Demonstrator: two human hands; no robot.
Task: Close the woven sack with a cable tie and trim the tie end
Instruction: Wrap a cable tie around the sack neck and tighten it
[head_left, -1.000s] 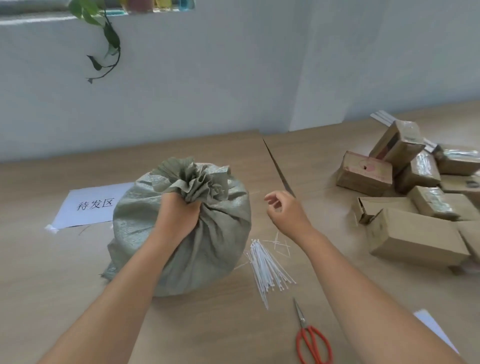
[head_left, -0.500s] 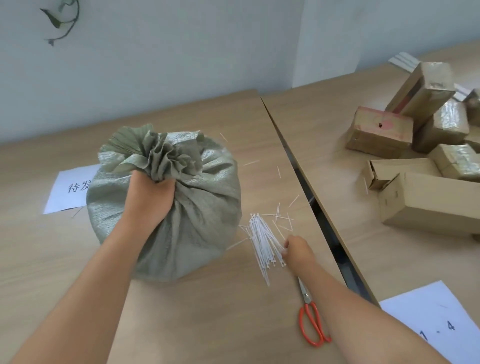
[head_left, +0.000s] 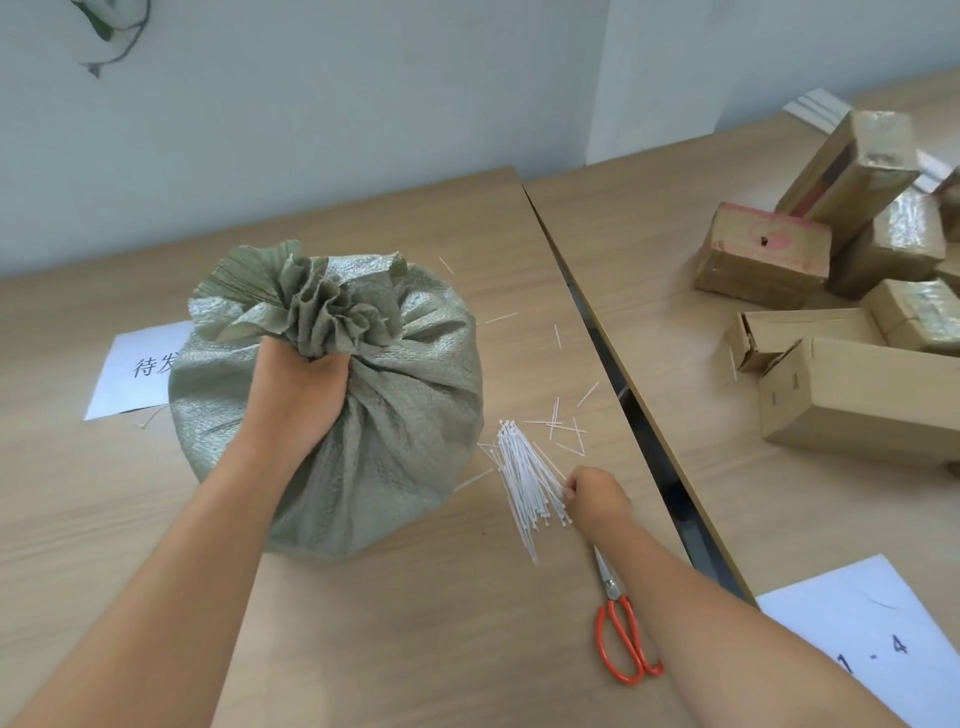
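Sack (head_left: 405, 415) of green woven cloth stands upright near the middle of the left desk (head_left: 363, 623), its gathered neck clenched in the left hand (head_left: 298, 395), forearm sloping up from the near edge. The right hand (head_left: 595, 501) reaches down, fingertips pinching at the bundle of white cable ties (head_left: 524, 483) just beside the sack. Red-handled scissors (head_left: 623, 634) lie partly under the right forearm, toward the desk's right edge.

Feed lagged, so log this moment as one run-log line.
left hand: grips gathered sack neck | right hand: fingers at cable tie pile | scissors: on table, untouched | tie on sack: none visible
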